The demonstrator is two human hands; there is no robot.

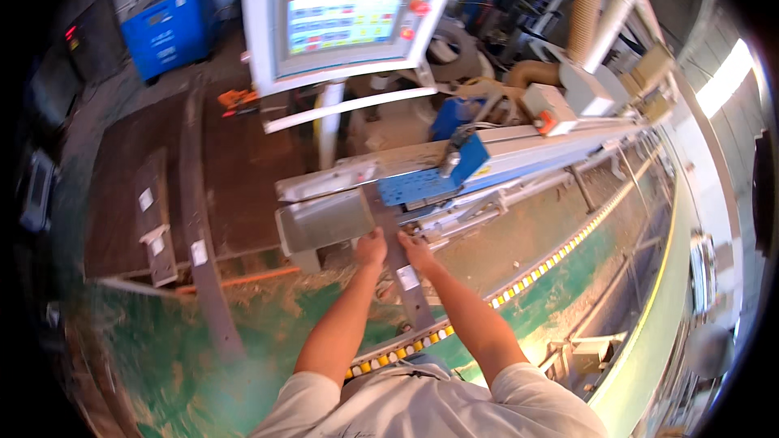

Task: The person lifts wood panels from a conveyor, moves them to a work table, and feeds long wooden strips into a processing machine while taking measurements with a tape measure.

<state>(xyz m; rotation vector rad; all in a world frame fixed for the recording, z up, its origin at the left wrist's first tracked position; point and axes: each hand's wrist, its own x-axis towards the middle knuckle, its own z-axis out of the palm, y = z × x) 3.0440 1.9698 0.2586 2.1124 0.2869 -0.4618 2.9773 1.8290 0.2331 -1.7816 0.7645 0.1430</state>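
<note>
A long, narrow dark-brown board [415, 307] with a white label [407, 278] runs from close to my body up to the machine. My left hand [372, 248] is closed on its left edge, and my right hand [417, 251] grips the right edge opposite. The board's far end lies between a grey metal plate [329, 223] on the left and a blue plate with holes [418, 186] on the machine [519, 158]. Fingers on the underside of the board are hidden.
A control panel with a lit screen [345, 20] stands ahead. At left, more labelled boards [201, 219] lie across a brown sheet stack [243, 170]. A yellow-and-white roller rail [535, 272] crosses close to my body and runs far right. A ribbed hose [599, 0] hangs at the back right.
</note>
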